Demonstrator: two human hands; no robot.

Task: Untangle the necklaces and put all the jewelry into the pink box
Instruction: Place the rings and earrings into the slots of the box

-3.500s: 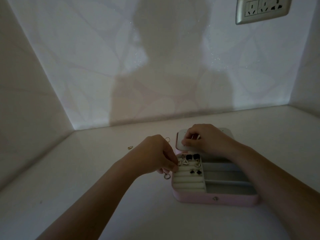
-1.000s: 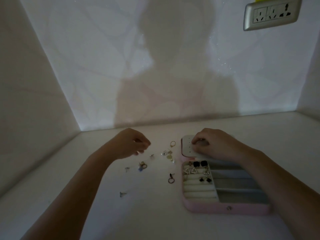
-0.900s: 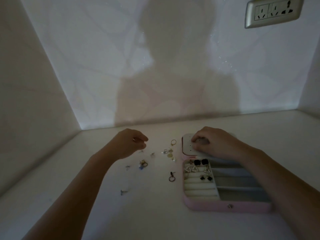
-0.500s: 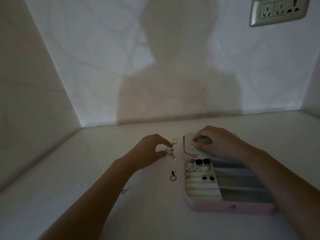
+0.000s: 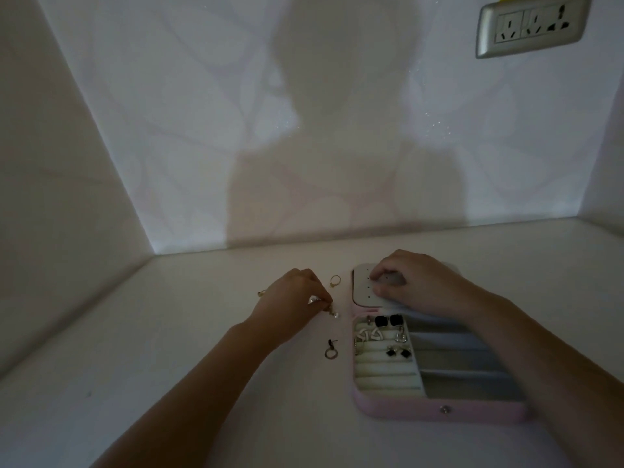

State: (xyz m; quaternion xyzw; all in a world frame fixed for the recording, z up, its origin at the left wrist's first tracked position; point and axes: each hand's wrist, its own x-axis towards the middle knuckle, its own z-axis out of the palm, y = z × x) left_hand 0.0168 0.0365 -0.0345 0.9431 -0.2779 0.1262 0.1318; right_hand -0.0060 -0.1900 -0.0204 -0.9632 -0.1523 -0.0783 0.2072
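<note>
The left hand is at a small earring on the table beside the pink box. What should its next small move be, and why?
Probably lift the small earring, which the left hand seems to pinch, and carry it right into the pink box. The box's padded rows have free space, and the right hand rests on the lid.

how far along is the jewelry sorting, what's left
Done: several earrings sit in the padded rows of the pink box. In hand: the left hand pinches a pearly piece on the table; the right hand rests on the lid. Left: a gold ring, a hoop earring and a small piece beyond the left hand lie outside. No necklace is visible.
</note>
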